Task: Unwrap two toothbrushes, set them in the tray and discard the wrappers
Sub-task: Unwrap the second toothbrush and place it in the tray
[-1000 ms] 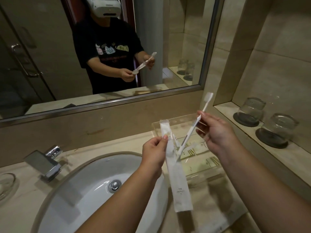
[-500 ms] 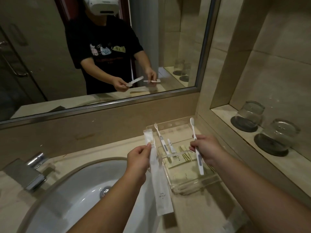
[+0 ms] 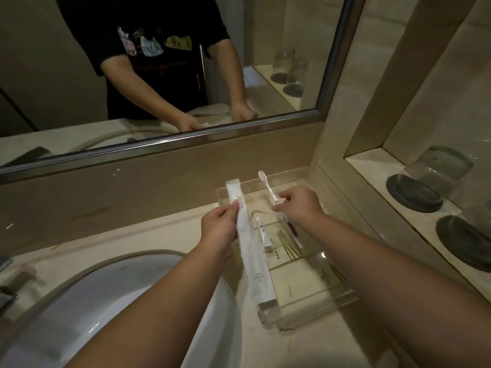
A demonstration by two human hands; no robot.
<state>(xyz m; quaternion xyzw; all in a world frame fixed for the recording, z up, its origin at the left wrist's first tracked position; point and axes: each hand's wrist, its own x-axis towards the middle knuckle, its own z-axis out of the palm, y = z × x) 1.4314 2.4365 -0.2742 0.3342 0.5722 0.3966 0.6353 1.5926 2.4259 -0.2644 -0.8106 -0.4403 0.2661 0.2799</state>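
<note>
We took the clear rectangular acrylic tray (image 3: 342, 296) on the pale stone counter as our landmark. The left hand (image 3: 219, 225), at the tray's left edge, pinched a long white paper wrapper (image 3: 253, 258) between thumb and curled fingers near its upper end. The wrapper ran from above the tray's far-left corner to its near-left corner, where its serrated end lay. The right hand (image 3: 301, 205), over the far half of the tray, had its fingers curled round the handle of a white-headed toothbrush with a translucent stem (image 3: 268, 185). The brush head rose past the tray's far rim, and the dark grip and white tail emerged below the hand over the tray's middle. We could not tell whether the tail touched the tray floor. A small white toothpaste tube (image 3: 263, 233) lay inside the tray, just right of the wrapper. A white oval sink basin (image 3: 138, 301) sat left of the tray. A metal-framed wall mirror (image 3: 39, 75) hung behind it. Upturned clear drinking glasses (image 3: 438, 168) on dark round coasters (image 3: 414, 189) stood in a niche to the tray's right.
</note>
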